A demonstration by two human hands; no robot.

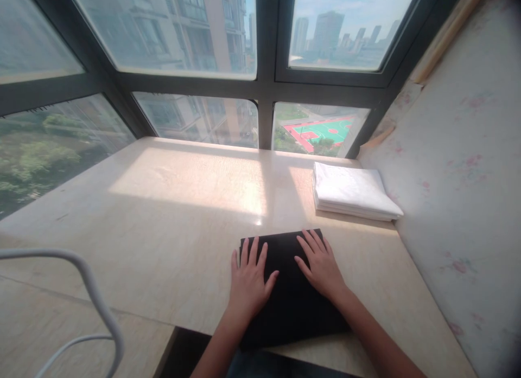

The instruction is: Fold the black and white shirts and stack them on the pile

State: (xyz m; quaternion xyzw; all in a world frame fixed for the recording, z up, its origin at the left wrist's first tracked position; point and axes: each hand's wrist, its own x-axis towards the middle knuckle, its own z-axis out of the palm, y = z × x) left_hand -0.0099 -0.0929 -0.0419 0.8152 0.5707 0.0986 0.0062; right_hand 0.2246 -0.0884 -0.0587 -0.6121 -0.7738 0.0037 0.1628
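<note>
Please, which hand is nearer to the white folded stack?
Right. The right hand lies on the right part of the black cloth, just nearer the person than the white folded stack; the left hand lies on its left part, farther away.

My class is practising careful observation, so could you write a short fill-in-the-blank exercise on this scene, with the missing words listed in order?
The folded cloth under the left hand and right hand is coloured ____.
Both hands rest on it with their palms facing ____.
The white folded stack lies near the wall, toward the ____ side of the picture.
Outside, a sports court has a pinkish border around its ____ playing area.

Missing words: black; down; right; green.
</note>
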